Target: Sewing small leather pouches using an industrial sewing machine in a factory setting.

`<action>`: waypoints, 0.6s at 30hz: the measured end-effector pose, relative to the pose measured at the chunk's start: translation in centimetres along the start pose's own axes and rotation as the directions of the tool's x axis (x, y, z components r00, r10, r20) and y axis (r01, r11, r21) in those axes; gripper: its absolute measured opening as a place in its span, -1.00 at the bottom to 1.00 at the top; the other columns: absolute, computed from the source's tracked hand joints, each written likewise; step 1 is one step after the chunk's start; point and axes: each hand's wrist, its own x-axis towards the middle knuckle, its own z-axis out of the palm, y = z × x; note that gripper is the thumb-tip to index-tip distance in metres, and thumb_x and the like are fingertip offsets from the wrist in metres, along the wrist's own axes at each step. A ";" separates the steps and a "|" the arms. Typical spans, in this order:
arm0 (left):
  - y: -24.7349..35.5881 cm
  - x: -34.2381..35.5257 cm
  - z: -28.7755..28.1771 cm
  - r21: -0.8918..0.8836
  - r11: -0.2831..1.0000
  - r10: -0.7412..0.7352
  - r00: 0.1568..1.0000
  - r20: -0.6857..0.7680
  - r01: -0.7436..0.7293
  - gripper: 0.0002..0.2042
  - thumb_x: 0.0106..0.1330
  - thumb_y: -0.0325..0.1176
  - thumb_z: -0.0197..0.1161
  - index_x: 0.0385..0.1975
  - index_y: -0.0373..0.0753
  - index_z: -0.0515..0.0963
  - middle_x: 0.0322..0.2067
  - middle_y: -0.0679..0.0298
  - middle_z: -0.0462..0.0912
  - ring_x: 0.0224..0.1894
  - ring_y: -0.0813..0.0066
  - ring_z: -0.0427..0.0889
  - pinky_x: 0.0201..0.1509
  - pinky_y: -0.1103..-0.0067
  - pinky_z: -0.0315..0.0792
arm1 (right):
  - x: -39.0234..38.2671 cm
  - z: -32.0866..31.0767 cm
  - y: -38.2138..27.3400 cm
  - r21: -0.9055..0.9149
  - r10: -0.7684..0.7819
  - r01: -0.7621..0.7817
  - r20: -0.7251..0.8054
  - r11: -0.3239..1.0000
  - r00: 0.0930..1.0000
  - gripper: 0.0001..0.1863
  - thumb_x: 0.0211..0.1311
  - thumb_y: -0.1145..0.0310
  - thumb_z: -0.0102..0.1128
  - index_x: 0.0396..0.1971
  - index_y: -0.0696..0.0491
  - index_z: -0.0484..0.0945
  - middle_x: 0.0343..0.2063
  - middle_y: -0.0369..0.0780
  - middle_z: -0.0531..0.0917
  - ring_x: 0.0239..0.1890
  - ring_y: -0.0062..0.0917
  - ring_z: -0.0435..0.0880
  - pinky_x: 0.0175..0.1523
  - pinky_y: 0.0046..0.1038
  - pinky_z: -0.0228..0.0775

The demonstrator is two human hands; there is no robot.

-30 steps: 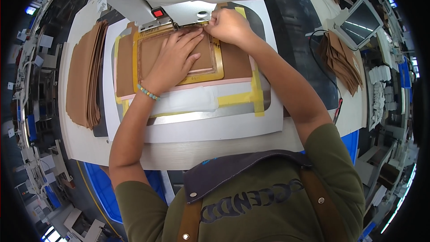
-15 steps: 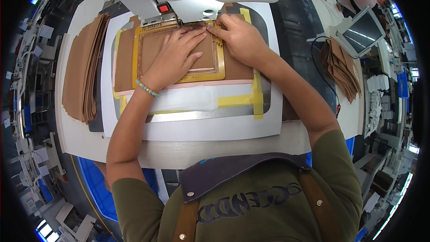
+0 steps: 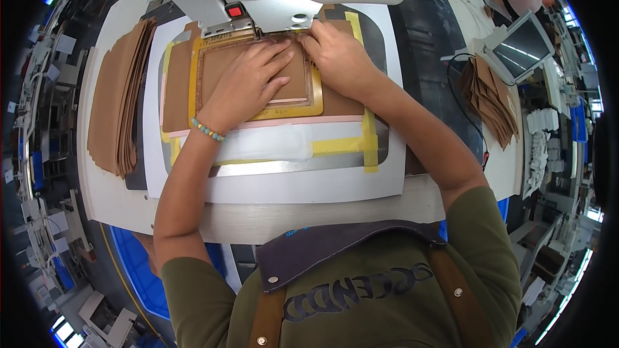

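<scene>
Fingers stretched out, my left hand (image 3: 253, 80) lies open on a brown cloth piece (image 3: 216, 67) inside a yellow rectangular frame (image 3: 193, 90). Its fingertips reach the frame's far side, just below the head of a white sewing machine (image 3: 284, 13). My right hand (image 3: 338, 55) is at the frame's far right corner, close to the machine head. Its fingers are bent and closed near the needle area; whatever they pinch, if anything, is hidden. The frame sits on a white template sheet (image 3: 277, 187) with yellow tape strips (image 3: 338, 147).
A stack of brown cut pieces (image 3: 116, 103) stands on the left of the table, and another brown bundle (image 3: 490, 100) lies at the right. Beside it is a control screen (image 3: 525, 42) with a black cable. A blue bin (image 3: 138, 277) sits below the table's front edge.
My right hand has shifted slightly up and left, its fingers more bent than before. My left hand stays on the cloth, having moved only a little.
</scene>
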 end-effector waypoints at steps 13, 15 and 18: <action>-0.1 -0.2 -0.2 0.090 0.996 0.028 1.000 -0.006 -0.027 -0.54 0.48 -0.22 0.36 0.32 -0.23 0.61 0.37 0.16 0.57 0.41 0.09 0.46 0.52 0.28 0.39 | -1.1 -2.5 1.1 0.213 0.082 -0.079 -0.005 0.974 0.997 -0.67 0.24 0.56 0.22 0.00 0.21 0.71 0.00 -0.14 0.65 0.08 -0.22 0.67 0.13 -0.25 0.62; -0.1 -0.1 -0.4 0.046 0.999 0.004 1.000 0.024 -0.005 -0.53 0.48 -0.21 0.36 0.33 -0.21 0.61 0.37 0.17 0.57 0.40 0.11 0.47 0.51 0.29 0.40 | -1.6 -3.7 1.3 0.249 0.149 -0.143 -0.007 0.958 0.989 -0.65 0.22 0.58 0.19 0.00 0.17 0.73 0.04 -0.16 0.66 0.13 -0.22 0.67 0.17 -0.24 0.62; -0.2 0.0 -0.7 0.043 0.999 0.000 0.998 0.057 -0.002 -0.52 0.48 -0.28 0.35 0.39 -0.16 0.58 0.41 0.19 0.53 0.39 0.09 0.46 0.52 0.27 0.39 | -2.6 -4.3 1.7 0.262 0.205 -0.191 -0.027 0.946 0.978 -0.66 0.23 0.58 0.17 -0.01 0.19 0.72 0.04 -0.16 0.66 0.11 -0.21 0.66 0.17 -0.25 0.61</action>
